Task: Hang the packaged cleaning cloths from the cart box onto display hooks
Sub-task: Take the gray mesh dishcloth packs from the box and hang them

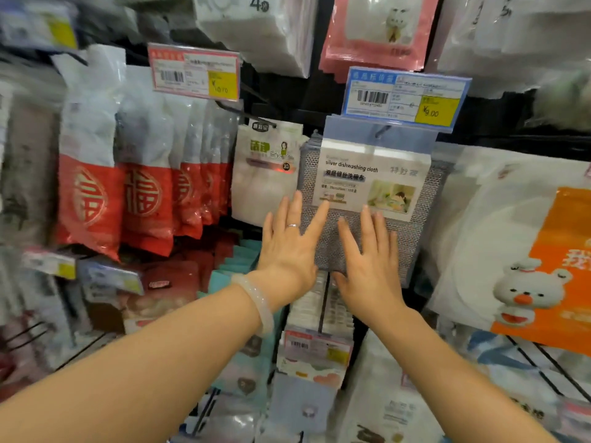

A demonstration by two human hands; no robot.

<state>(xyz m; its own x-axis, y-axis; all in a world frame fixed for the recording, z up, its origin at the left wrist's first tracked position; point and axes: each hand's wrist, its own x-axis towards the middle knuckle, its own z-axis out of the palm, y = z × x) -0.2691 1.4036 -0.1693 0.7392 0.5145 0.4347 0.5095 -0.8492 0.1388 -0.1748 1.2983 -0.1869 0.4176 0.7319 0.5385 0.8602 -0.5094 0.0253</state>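
A pack of silver dishwashing cloths [412,199], grey mesh with a white label, hangs from a display hook [382,132] under a blue price tag. My left hand [287,244] lies flat against the pack's lower left edge, fingers spread, a ring on one finger and a pale bangle at the wrist. My right hand [367,266] rests flat on the pack's lower front, fingers spread too. Neither hand grips anything. The cart box is out of sight.
Red and white packs [144,193] hang at the left under a red price tag [195,71]. A white cloth pack [265,174] hangs beside the silver pack. An orange and white bear pack [527,251] hangs at the right. More packs crowd the hooks above and below.
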